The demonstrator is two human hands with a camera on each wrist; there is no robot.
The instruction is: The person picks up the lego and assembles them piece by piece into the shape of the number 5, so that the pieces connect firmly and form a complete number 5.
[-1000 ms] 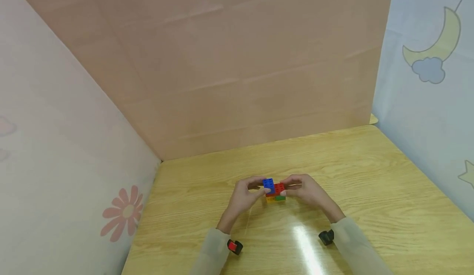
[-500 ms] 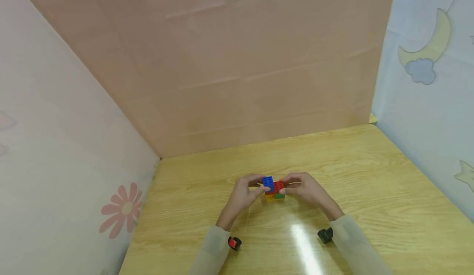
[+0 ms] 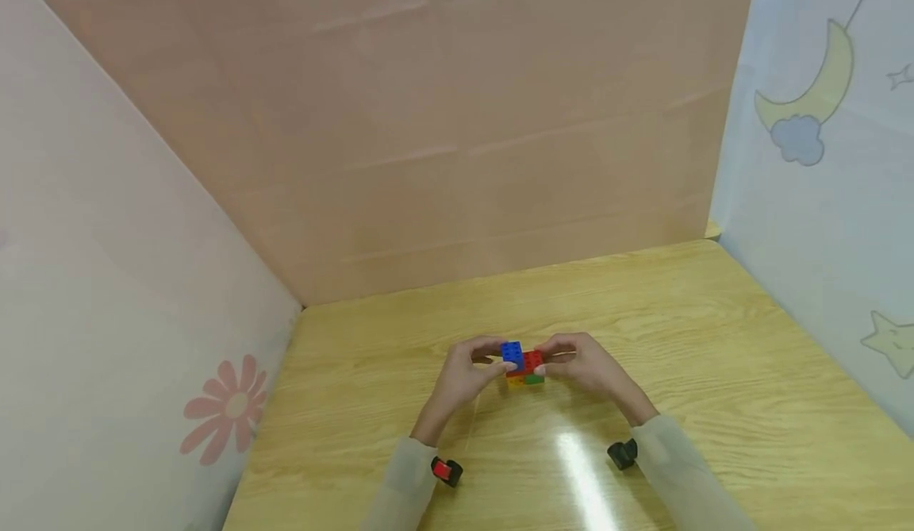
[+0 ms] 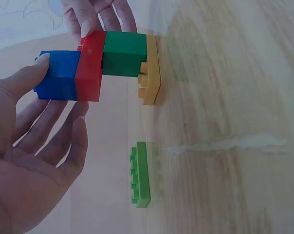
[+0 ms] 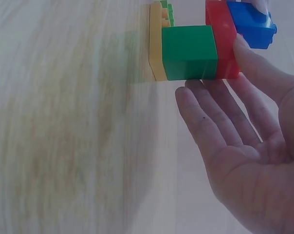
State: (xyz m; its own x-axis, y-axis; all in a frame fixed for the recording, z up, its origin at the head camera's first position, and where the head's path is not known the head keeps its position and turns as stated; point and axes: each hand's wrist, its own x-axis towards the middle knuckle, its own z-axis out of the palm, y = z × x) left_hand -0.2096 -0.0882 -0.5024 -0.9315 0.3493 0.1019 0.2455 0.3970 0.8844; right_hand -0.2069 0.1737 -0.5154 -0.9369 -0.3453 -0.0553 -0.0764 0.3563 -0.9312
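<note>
A small stack of toy building bricks stands on the table. At its base is a flat orange-yellow brick (image 4: pixel 153 70), and a green brick (image 5: pixel 190 52) sits on one end of that. A flat red brick (image 3: pixel 532 361) lies across the green one, and a blue brick (image 3: pixel 512 352) tops its left part. My left hand (image 3: pixel 458 374) pinches the blue brick between thumb and fingers. My right hand (image 3: pixel 587 366) holds the red brick from the right, thumb on its near side and fingers behind.
A light green flat brick (image 4: pixel 143 175) lies on the table to the left of the stack, hidden in the head view. The wooden table (image 3: pixel 385 340) meets a brown back panel (image 3: pixel 457 158) and pale side walls, the right one (image 3: pixel 807 221) with drawings.
Both hands keep their hold on the bricks, and the stack looks the same. The head view has shifted slightly.
</note>
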